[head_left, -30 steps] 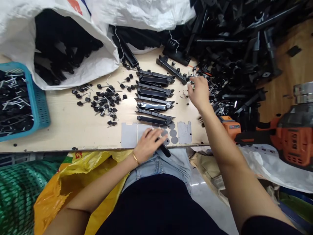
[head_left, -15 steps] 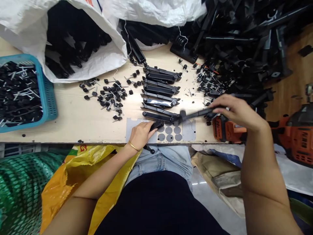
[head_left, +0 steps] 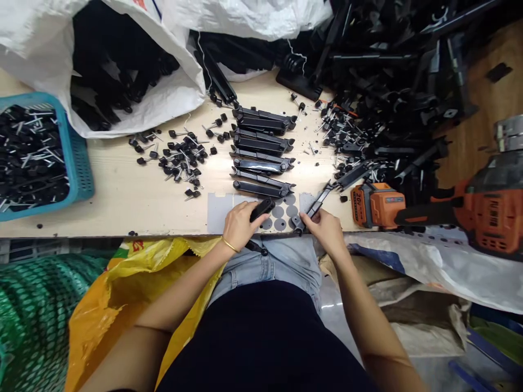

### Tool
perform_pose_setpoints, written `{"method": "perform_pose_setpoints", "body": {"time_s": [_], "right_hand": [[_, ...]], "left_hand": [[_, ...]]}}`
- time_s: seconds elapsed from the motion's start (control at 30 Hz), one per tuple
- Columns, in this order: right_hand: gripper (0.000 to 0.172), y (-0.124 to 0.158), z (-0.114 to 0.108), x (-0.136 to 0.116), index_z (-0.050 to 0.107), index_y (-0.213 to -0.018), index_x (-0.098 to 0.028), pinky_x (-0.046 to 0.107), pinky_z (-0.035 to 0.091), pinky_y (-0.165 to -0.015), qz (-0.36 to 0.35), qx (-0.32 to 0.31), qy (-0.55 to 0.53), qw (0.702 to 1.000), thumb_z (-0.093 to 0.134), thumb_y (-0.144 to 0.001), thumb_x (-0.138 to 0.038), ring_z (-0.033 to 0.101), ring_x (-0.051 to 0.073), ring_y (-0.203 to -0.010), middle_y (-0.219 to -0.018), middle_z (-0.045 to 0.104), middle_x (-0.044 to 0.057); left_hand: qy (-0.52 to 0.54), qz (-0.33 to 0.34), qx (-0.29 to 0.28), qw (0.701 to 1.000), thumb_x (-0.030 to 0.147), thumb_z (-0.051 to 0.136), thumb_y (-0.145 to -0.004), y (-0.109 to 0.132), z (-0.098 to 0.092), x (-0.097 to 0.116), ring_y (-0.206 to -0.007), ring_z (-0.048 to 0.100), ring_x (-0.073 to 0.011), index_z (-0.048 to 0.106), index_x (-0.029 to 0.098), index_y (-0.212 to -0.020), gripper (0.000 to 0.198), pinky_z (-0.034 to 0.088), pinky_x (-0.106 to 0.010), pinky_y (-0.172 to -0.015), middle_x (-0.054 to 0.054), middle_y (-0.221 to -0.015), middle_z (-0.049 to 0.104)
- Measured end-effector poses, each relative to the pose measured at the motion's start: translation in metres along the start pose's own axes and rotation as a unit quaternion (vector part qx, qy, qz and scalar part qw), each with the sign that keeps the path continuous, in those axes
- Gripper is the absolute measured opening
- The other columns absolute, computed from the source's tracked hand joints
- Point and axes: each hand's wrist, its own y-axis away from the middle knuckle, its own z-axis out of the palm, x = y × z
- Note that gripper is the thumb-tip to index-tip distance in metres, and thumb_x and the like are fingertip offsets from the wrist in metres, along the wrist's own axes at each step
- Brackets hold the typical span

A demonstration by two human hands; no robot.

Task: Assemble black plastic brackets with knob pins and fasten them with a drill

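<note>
My left hand point(head_left: 238, 226) is closed around a black plastic arm point(head_left: 263, 208) at the table's front edge; its lower end sticks out below the hand, over my lap. In my right hand point(head_left: 328, 231) is a jointed black bracket point(head_left: 315, 207), pinched near its lower end and slanting up to the right. Its far end reaches the heap of black parts. Beyond both hands lies a stacked row of folded black brackets point(head_left: 263, 162). Grey round pads point(head_left: 279, 224) on a sheet lie between the hands.
Black-headed screws point(head_left: 183, 158) lie loose left of the row; more fill a blue basket point(head_left: 77, 163). An orange cordless drill point(head_left: 379, 204) rests at the right. White sacks point(head_left: 180, 90) and heaped black parts point(head_left: 384, 98) stand behind. A yellow bag point(head_left: 134, 283) hangs below the edge.
My right hand has come left and down toward me with the bracket, which now slants upward to the right. My left hand stays nearly in place with its black arm. The view has shifted slightly.
</note>
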Motion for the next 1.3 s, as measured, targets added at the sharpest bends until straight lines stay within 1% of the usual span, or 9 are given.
{"method": "perform_pose_setpoints", "body": {"time_s": [0.1,0.2,0.23,0.3,0.4,0.63,0.9,1.1,1.3], "right_hand": [[0.036,0.006,0.012,-0.005,0.047,-0.066,-0.022,0.029,0.04,-0.051,0.012,0.0,-0.154,0.988,0.058,-0.076,-0.055,0.05,0.014,-0.051,-0.06,0.056,0.0],[0.029,0.011,0.014,-0.022,0.05,-0.076,-0.023,0.024,0.039,-0.045,0.019,-0.001,-0.443,0.896,0.067,-0.068,-0.045,0.046,0.01,-0.05,-0.063,0.055,-0.004],[0.028,0.013,0.014,-0.03,0.051,-0.076,-0.022,0.022,0.038,-0.045,0.014,0.003,-0.507,0.862,0.071,-0.065,-0.039,0.044,0.008,-0.051,-0.062,0.053,-0.006],[0.023,0.016,0.017,-0.046,0.05,-0.069,-0.021,0.019,0.037,-0.047,-0.003,0.007,-0.556,0.831,0.071,-0.064,-0.03,0.041,0.006,-0.052,-0.059,0.046,-0.007],[0.023,0.017,0.025,-0.065,0.049,-0.058,-0.019,0.019,0.039,-0.049,-0.005,-0.004,-0.55,0.835,0.065,-0.069,-0.032,0.042,0.007,-0.053,-0.056,0.044,-0.005],[0.027,0.018,0.039,-0.076,0.062,-0.067,-0.018,0.029,0.052,-0.061,0.042,-0.082,-0.544,0.834,0.059,-0.073,-0.044,0.064,0.016,-0.064,-0.07,0.07,0.004],[0.021,0.024,0.04,-0.084,0.05,-0.069,-0.022,0.03,0.055,-0.064,0.014,-0.091,-0.566,0.82,0.06,-0.073,-0.039,0.067,0.018,-0.066,-0.066,0.072,0.002],[0.02,0.026,0.041,-0.078,0.054,-0.066,-0.021,0.03,0.055,-0.063,0.041,-0.095,-0.555,0.825,0.059,-0.072,-0.04,0.068,0.02,-0.072,-0.072,0.073,0.004],[0.022,0.031,0.045,-0.077,0.06,-0.065,-0.02,0.029,0.053,-0.064,0.026,-0.049,-0.554,0.831,0.062,-0.072,-0.041,0.065,0.017,-0.066,-0.069,0.072,0.003]], "left_hand": [[0.095,-0.019,-0.044,0.994,0.035,0.055,-0.092,0.003,0.002,0.011,-0.078,0.064,-0.0191,0.062,0.016,-0.089,0.02,0.047,-0.026,-0.07,-0.004,-0.08,0.065],[0.176,-0.044,-0.091,0.979,0.035,0.048,-0.095,0.009,0.006,0.021,-0.073,0.062,-0.017,0.057,0.017,-0.089,0.021,0.045,-0.024,-0.066,-0.001,-0.074,0.062],[0.187,-0.051,-0.101,0.976,0.035,0.047,-0.095,0.012,0.008,0.024,-0.072,0.062,-0.017,0.056,0.017,-0.089,0.021,0.044,-0.024,-0.066,0.0,-0.074,0.061],[0.193,-0.061,-0.11,0.973,0.035,0.048,-0.094,0.018,0.009,0.029,-0.072,0.061,-0.0172,0.055,0.018,-0.089,0.02,0.044,-0.025,-0.066,0.0,-0.074,0.062],[0.187,-0.063,-0.112,0.974,0.035,0.05,-0.093,0.026,0.008,0.036,-0.074,0.063,-0.0179,0.054,0.018,-0.091,0.017,0.045,-0.026,-0.067,-0.001,-0.078,0.064],[0.138,-0.023,-0.073,0.987,0.022,0.06,-0.087,0.041,0.01,0.041,-0.095,0.066,-0.0225,0.048,0.017,-0.112,0.028,0.052,-0.033,-0.081,-0.007,-0.102,0.067],[0.094,-0.025,-0.042,0.994,0.018,0.059,-0.086,0.045,0.015,0.041,-0.092,0.068,-0.0247,0.044,0.014,-0.114,0.031,0.054,-0.034,-0.077,-0.011,-0.1,0.068],[0.116,-0.043,-0.091,0.988,0.017,0.062,-0.085,0.039,0.011,0.043,-0.092,0.069,-0.0239,0.044,0.016,-0.11,0.031,0.055,-0.032,-0.075,-0.008,-0.098,0.068],[0.063,-0.019,-0.062,0.996,0.017,0.059,-0.087,0.044,0.013,0.043,-0.093,0.068,-0.024,0.043,0.016,-0.112,0.029,0.055,-0.034,-0.076,-0.009,-0.099,0.067]]}}
